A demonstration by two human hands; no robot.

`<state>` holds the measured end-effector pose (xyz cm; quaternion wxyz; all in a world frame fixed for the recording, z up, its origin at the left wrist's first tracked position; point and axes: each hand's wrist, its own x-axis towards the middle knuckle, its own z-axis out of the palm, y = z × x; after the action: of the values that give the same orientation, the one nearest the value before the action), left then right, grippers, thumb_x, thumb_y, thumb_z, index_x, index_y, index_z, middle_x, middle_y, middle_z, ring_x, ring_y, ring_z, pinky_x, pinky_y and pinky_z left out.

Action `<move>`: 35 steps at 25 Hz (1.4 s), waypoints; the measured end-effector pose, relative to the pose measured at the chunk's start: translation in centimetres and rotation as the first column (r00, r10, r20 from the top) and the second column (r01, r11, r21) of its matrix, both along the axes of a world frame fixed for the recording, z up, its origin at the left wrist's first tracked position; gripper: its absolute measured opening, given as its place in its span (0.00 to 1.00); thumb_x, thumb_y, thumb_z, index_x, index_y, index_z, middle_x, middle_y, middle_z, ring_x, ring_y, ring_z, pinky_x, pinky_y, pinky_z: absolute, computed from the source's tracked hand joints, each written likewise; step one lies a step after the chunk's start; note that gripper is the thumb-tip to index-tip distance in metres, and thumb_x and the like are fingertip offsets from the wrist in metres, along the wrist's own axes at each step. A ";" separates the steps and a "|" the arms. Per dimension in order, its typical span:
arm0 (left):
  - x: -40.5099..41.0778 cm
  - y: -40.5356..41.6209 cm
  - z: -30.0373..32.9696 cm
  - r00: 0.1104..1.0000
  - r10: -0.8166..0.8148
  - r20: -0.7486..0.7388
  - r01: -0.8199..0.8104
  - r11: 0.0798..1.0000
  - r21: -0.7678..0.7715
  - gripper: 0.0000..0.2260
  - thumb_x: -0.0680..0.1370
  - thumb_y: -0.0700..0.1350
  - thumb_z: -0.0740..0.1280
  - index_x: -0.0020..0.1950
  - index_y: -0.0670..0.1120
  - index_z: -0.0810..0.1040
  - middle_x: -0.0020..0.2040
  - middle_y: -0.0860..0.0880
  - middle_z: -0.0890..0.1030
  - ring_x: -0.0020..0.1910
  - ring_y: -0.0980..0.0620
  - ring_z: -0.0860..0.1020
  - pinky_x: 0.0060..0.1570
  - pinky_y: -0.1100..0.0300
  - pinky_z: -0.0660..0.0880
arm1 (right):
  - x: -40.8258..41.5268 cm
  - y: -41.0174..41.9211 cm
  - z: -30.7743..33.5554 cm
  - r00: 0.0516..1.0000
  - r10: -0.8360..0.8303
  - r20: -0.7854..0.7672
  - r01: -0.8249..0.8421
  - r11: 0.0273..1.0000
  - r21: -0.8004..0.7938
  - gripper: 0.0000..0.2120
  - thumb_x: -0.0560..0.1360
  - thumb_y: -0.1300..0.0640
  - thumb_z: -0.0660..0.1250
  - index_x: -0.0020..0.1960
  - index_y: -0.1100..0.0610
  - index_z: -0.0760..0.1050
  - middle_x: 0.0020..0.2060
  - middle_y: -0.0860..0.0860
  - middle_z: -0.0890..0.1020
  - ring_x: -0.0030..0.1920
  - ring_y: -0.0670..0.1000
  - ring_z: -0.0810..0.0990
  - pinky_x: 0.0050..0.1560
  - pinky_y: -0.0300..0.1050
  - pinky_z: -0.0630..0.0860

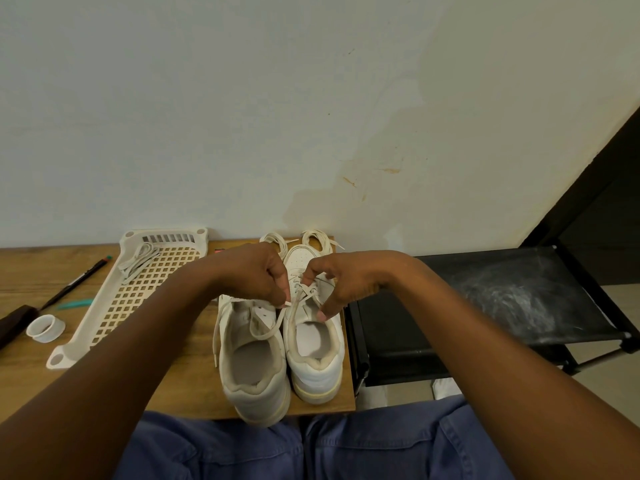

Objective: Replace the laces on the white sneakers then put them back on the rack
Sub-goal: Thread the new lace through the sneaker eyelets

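Two white sneakers stand side by side on the wooden table (41,341), heels toward me. Over the right sneaker (316,362), my left hand (258,273) pinches a cream lace end near the eyelets. My right hand (341,282) pinches the lace at the eyelets, its lower fingers resting on the sneaker's side. A loose lace (268,332) trails across the tongue of the left sneaker (254,372). More cream laces (313,239) lie looped behind the toes. The black rack (519,299) stands to the right of the table.
A white perforated plastic tray (138,292) lies left of the sneakers with a bundle of laces (138,259) in it. Farther left are a pen (74,284), a teal object (74,303), a white tape roll (45,328) and a dark object (14,323). A wall rises directly behind.
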<state>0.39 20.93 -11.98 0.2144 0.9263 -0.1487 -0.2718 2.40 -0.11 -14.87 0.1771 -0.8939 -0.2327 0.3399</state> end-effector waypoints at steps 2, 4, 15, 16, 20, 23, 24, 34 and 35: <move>0.0 0.1 0.0 1.000 0.007 0.003 -0.007 0.999 -0.049 0.05 0.73 0.42 0.77 0.44 0.52 0.89 0.37 0.60 0.85 0.37 0.66 0.80 0.41 0.66 0.74 | 0.0 0.0 0.1 1.000 0.000 0.000 0.000 1.000 -0.003 0.34 0.71 0.45 0.80 0.72 0.43 0.69 0.75 0.47 0.69 0.74 0.54 0.69 0.71 0.53 0.72; 0.0 0.2 0.0 1.000 0.016 0.003 -0.016 0.997 -0.075 0.05 0.73 0.42 0.77 0.44 0.51 0.89 0.37 0.60 0.86 0.38 0.65 0.80 0.42 0.66 0.75 | 0.0 0.0 0.1 1.000 0.005 0.004 -0.005 1.000 -0.005 0.34 0.71 0.44 0.80 0.73 0.43 0.69 0.76 0.47 0.68 0.74 0.54 0.69 0.71 0.54 0.71; 0.3 -0.2 -0.7 0.996 -0.024 -0.081 0.028 0.998 0.052 0.03 0.74 0.45 0.77 0.48 0.49 0.88 0.40 0.57 0.86 0.40 0.59 0.83 0.47 0.62 0.79 | -0.1 0.1 0.2 1.000 -0.005 0.004 0.005 1.000 0.011 0.33 0.71 0.46 0.80 0.72 0.44 0.70 0.74 0.46 0.69 0.73 0.54 0.70 0.68 0.51 0.73; 0.3 -0.2 -0.7 0.995 -0.037 -0.089 0.041 0.998 0.044 0.03 0.74 0.44 0.77 0.47 0.49 0.88 0.41 0.56 0.86 0.41 0.59 0.83 0.49 0.61 0.80 | -0.1 0.1 0.2 1.000 -0.008 0.004 0.008 1.000 0.013 0.32 0.71 0.46 0.80 0.71 0.44 0.70 0.74 0.46 0.70 0.73 0.54 0.70 0.68 0.52 0.73; 0.5 0.1 -1.0 0.995 -0.024 -0.094 0.024 1.000 -0.007 0.02 0.74 0.42 0.75 0.44 0.44 0.86 0.35 0.56 0.83 0.34 0.62 0.79 0.42 0.61 0.77 | -0.2 0.1 0.2 1.000 -0.006 0.005 0.006 1.000 0.012 0.32 0.71 0.45 0.80 0.70 0.44 0.71 0.74 0.46 0.70 0.73 0.54 0.70 0.68 0.52 0.73; 1.0 0.1 -1.2 0.989 0.102 -0.108 -0.116 0.985 -0.128 0.08 0.76 0.40 0.70 0.42 0.36 0.81 0.34 0.50 0.81 0.34 0.56 0.76 0.40 0.60 0.73 | -0.2 0.0 0.3 1.000 -0.007 0.006 0.007 1.000 0.012 0.32 0.70 0.45 0.80 0.70 0.43 0.71 0.74 0.46 0.70 0.73 0.54 0.70 0.68 0.52 0.72; 0.9 -0.1 -1.1 0.980 0.148 -0.130 -0.168 0.973 -0.158 0.08 0.77 0.40 0.69 0.42 0.35 0.81 0.35 0.48 0.81 0.35 0.54 0.77 0.39 0.62 0.73 | -0.2 0.1 0.3 1.000 -0.007 0.006 0.007 1.000 0.012 0.32 0.70 0.45 0.80 0.70 0.43 0.70 0.74 0.46 0.70 0.73 0.54 0.70 0.69 0.52 0.72; 0.7 0.0 0.5 0.938 0.311 -0.152 -0.342 0.767 -0.542 0.06 0.79 0.36 0.69 0.54 0.42 0.83 0.48 0.40 0.84 0.42 0.51 0.81 0.44 0.61 0.79 | -0.8 0.0 0.7 0.995 -0.086 0.057 0.077 0.986 0.147 0.25 0.73 0.45 0.78 0.67 0.47 0.75 0.68 0.45 0.75 0.64 0.48 0.75 0.59 0.44 0.73; 0.7 0.0 0.6 0.940 0.310 -0.141 -0.333 0.752 -0.569 0.06 0.79 0.36 0.68 0.54 0.43 0.83 0.46 0.42 0.84 0.42 0.50 0.81 0.44 0.60 0.78 | -0.9 0.1 0.7 0.988 -0.113 0.108 0.091 0.977 0.191 0.22 0.74 0.47 0.77 0.65 0.47 0.76 0.65 0.45 0.76 0.63 0.47 0.76 0.57 0.42 0.73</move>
<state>1.09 20.97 -11.38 0.5347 0.8214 -0.0598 -0.1893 1.49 -0.02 -14.17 0.2628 -0.9028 -0.2274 0.2534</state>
